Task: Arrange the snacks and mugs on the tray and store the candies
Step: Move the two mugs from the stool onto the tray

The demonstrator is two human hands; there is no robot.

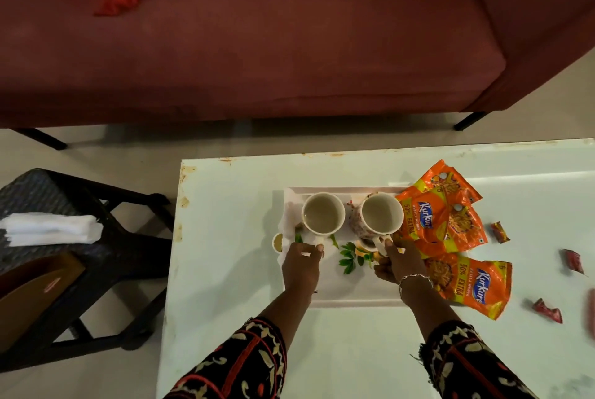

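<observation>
A white table point(225, 270) stands before a maroon sofa point(289, 60), with a dark wicker chair point(48, 192) to its left. A white tray point(341, 295) holds two mugs side by side at its far edge. The left hand point(301, 265) pinches the handle of the left mug point(323, 213); the right hand point(397, 262) grips the handle of the right mug point(380, 216). Orange snack packets point(447, 228) overlap the tray's right side. Red candies point(500, 232) lie scattered further right. Both handles are mostly hidden by fingers.

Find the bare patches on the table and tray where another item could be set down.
Bare: the table left of the tray, and the tray's near strip between both wrists. Crowded: mugs along the tray's far side, snack packets right, candies beyond.
</observation>
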